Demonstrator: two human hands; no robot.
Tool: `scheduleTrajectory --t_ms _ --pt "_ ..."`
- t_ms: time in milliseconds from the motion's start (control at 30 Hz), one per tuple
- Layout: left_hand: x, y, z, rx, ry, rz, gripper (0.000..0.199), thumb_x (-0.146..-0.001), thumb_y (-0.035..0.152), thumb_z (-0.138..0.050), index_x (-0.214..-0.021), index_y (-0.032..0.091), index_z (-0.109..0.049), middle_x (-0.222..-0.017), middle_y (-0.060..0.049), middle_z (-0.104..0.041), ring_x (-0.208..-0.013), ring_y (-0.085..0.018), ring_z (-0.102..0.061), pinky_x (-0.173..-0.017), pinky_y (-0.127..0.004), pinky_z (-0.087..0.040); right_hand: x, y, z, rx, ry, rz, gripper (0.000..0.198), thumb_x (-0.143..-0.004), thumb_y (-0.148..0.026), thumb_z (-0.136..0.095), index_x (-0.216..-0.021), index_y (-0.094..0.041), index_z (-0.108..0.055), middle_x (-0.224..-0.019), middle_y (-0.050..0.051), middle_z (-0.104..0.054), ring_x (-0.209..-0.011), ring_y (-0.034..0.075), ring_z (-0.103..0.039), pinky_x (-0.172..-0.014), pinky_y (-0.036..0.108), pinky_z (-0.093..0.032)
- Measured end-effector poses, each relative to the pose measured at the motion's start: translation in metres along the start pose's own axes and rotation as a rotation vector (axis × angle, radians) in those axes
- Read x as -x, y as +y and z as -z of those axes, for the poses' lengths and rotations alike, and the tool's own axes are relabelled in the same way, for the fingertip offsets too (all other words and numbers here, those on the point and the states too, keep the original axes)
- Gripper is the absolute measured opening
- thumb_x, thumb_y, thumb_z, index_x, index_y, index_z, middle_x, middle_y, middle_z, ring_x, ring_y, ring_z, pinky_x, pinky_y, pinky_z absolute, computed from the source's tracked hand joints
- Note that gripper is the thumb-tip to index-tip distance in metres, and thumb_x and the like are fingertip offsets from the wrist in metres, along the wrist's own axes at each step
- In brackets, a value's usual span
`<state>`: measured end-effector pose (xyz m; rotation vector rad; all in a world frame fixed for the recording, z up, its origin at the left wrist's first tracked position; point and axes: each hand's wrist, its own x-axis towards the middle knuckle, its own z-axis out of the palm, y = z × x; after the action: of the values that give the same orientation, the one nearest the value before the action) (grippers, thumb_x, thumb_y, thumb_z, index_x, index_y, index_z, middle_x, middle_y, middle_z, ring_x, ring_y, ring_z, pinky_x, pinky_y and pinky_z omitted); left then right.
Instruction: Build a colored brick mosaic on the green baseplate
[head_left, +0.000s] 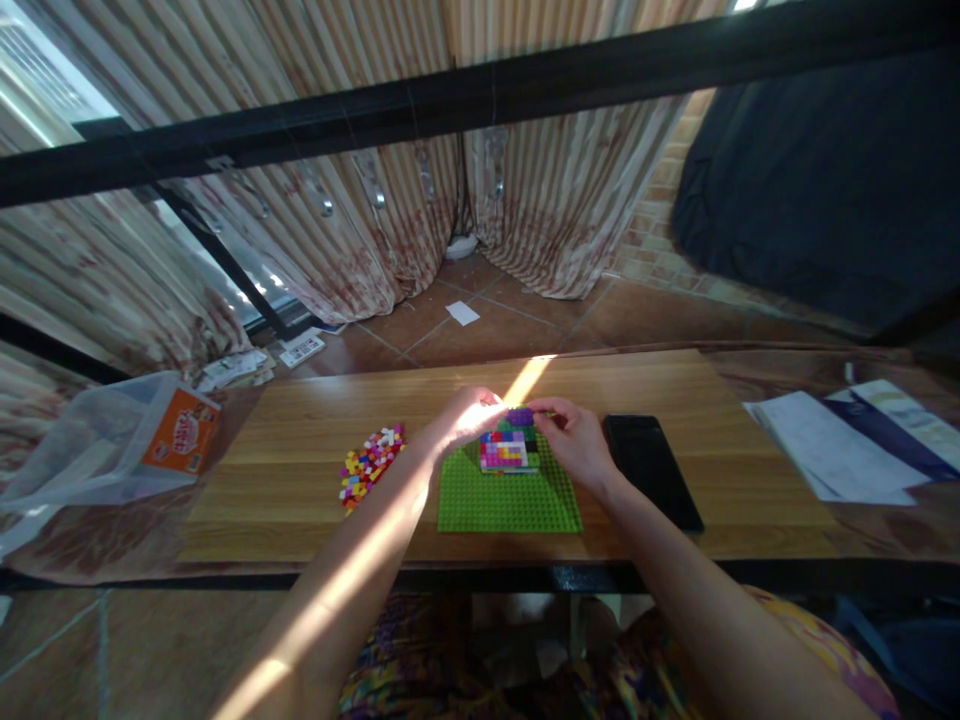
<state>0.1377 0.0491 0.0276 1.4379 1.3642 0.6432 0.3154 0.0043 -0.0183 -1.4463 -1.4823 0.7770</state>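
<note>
A green studded baseplate (510, 505) lies on the wooden board in front of me. On its far half stands a low block of stacked toy bricks (504, 455) in pink, orange, white, blue, green and black. A purple toy brick (519, 416) is at the far end of this block. My left hand (474, 412) comes in from the left, its fingers closed at the brick's left side; sunlight falls on it. From the right, my right hand (571, 438) has thumb and fingertips closed at the brick's other side. The fingertips partly hide the contact.
A pile of small loose bricks (370, 466) lies left of the baseplate on the wooden board (285, 480). A black tablet or phone (652, 470) lies to the right. Papers (832, 445) are at far right, and a clear plastic bin (97, 440) with an orange label stands at far left.
</note>
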Motion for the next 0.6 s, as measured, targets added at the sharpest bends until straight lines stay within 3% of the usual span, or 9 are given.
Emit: scheduleTrajectory --t_ms 167,600 --pt "-0.0046 -0.0031 0.0002 -0.184 -0.086 -0.105 0.016 -0.070 0.030 -0.066 -0.069 0.014 -0.067 -0.059 -0.004 -0.062 -0.056 -0.014 -0.052 -0.053 -0.023 -0.037 -0.0003 0.0008 -0.0005 -0.008 0.002 -0.001 0.021 -0.081 -0.028 -0.054 -0.090 -0.019 -0.071 -0.090 0.006 -0.073 -0.077 0.018 -0.066 -0.072 0.032 -0.051" --pt "-0.0009 0.0027 -0.0091 -0.310 0.004 -0.028 0.011 -0.066 0.022 -0.061 -0.063 0.014 -0.067 -0.056 -0.002 -0.060 -0.052 -0.012 -0.050 -0.048 -0.024 -0.030 0.0002 0.0034 -0.0030 -0.057 -0.003 -0.011 0.020 -0.080 -0.027 -0.055 -0.089 -0.019 -0.071 -0.088 0.006 -0.073 -0.073 0.018 -0.065 -0.068 0.031 -0.051"
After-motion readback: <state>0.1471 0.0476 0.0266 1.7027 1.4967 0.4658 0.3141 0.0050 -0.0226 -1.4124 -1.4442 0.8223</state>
